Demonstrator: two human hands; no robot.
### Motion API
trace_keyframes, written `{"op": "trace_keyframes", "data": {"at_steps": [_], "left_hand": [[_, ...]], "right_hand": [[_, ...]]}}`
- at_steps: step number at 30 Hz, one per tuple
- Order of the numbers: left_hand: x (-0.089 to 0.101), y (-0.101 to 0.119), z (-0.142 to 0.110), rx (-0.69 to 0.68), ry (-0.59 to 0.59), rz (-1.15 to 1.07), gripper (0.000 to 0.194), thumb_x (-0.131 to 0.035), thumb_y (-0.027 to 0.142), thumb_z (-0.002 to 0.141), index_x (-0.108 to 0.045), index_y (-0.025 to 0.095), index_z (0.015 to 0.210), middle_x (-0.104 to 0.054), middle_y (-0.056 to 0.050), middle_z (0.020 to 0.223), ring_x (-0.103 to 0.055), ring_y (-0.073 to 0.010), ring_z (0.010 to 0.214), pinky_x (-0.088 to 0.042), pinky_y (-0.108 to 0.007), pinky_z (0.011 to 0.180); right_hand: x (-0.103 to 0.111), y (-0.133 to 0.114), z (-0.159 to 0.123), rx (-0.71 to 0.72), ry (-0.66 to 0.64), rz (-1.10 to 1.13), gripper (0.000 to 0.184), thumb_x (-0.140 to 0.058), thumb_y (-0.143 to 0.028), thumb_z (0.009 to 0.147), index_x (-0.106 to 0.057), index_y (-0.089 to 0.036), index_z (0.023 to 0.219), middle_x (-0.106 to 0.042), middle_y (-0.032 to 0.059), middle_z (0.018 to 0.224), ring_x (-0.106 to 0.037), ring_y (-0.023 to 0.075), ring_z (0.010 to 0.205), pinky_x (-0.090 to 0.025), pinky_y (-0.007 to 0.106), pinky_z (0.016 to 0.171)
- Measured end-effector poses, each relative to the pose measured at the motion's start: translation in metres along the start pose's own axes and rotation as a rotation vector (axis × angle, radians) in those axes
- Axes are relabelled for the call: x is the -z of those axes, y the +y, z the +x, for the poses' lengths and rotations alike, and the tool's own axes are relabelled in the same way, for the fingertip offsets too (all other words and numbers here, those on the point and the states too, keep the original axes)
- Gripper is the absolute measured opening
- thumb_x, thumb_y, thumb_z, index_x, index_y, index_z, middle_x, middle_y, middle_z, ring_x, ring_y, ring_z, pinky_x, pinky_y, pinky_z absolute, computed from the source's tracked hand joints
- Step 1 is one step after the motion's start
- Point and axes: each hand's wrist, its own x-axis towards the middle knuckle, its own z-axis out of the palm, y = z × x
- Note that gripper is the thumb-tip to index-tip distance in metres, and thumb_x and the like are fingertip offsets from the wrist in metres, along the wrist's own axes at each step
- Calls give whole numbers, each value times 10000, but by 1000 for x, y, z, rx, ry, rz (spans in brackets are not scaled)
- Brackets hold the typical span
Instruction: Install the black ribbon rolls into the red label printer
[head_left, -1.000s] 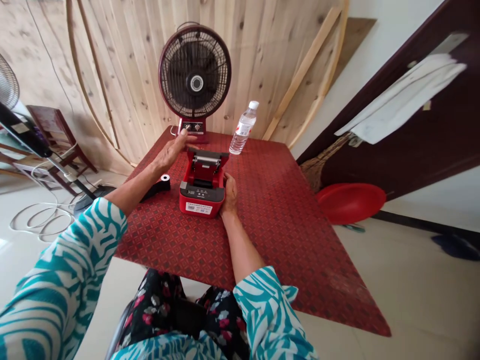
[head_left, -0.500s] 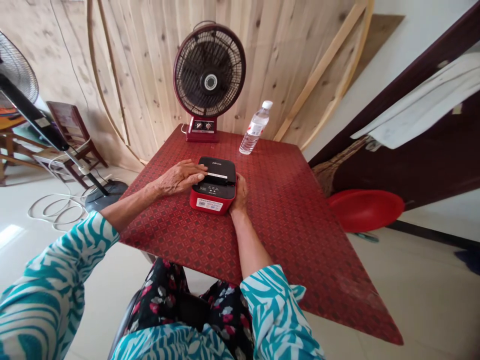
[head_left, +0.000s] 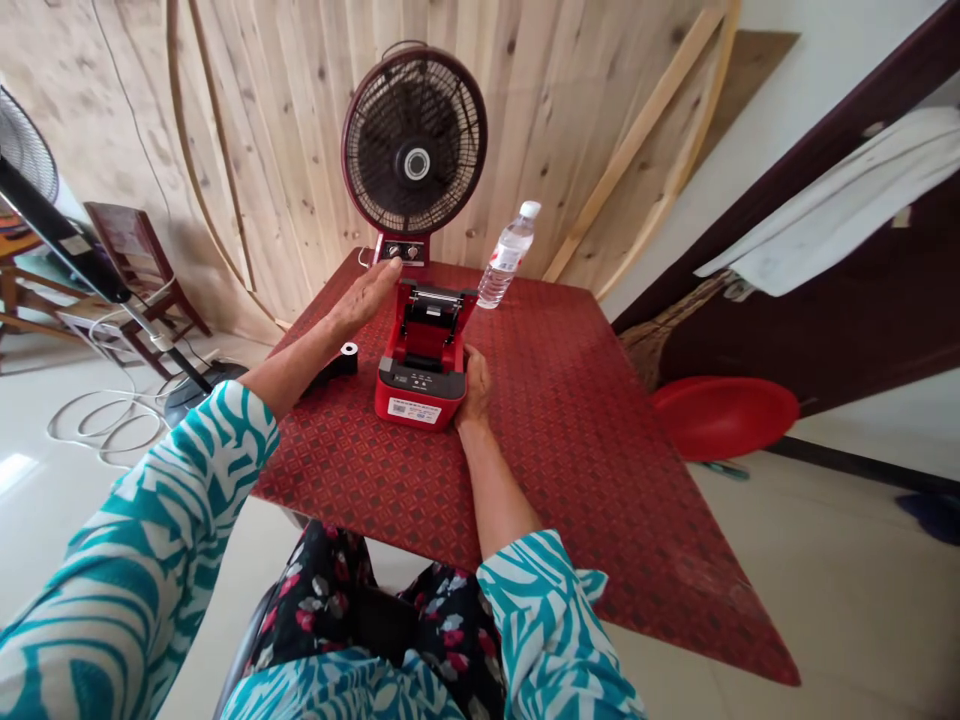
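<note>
A small red and black label printer stands on the table with its lid tipped up and back, so its red inner bay shows. My left hand is beside the raised lid at the left, fingers stretched out; whether it touches the lid I cannot tell. My right hand is pressed along the printer's right side, its fingers curved round it and partly hidden. To the left of the printer lies a black roll with a white core, partly behind my left forearm.
A red desk fan stands at the table's back edge, and a clear water bottle is right of it. The red patterned table narrows to a corner at the lower right. A red basin is beyond its right edge.
The printer's lid has swung up from shut to open. My left hand has moved from on top of the lid to up beside it. The black roll has come into sight; my right hand stays in place.
</note>
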Motion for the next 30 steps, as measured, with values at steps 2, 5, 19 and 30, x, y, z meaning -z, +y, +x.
{"op": "trace_keyframes", "data": {"at_steps": [2, 5, 19, 30], "left_hand": [[-3, -1, 1, 80, -35, -96, 722, -204, 657, 1001, -649, 159, 1274, -727, -121, 1200, -655, -250, 1182, -504, -411, 1023], [-2, -1, -19, 85, -52, -135, 769, -203, 680, 988, -743, 145, 1100, -763, -116, 1089, -691, -235, 1094, -486, -382, 1063], [-3, -15, -76, -358, -229, 227, 618, -275, 575, 1027, -731, 171, 1125, -727, -159, 1237, -623, -272, 1277, -448, -487, 1099], [-5, -18, -84, -301, -220, 29, 449, -453, 508, 991, -715, 169, 1125, -704, -145, 1277, -589, -266, 1318, -465, -427, 1105]], "right_hand": [[-2, -2, -2, 0, -2, 19, 461, -453, -546, 874, -662, -210, 1108, -684, 86, 1203, -626, 211, 1139, -471, 414, 1040], [-3, -7, -4, -15, -16, 41, 462, -426, -552, 896, -654, -221, 1122, -698, 81, 1185, -634, 210, 1120, -495, 412, 1007], [-5, -31, 5, -177, -186, 262, 533, -653, -569, 795, -588, -276, 1236, -693, 52, 1242, -650, 241, 1164, -513, 481, 1039], [-3, -31, 5, -220, -206, 235, 598, -745, -431, 729, -569, -315, 1289, -681, 25, 1288, -657, 228, 1138, -551, 460, 1005]]}}
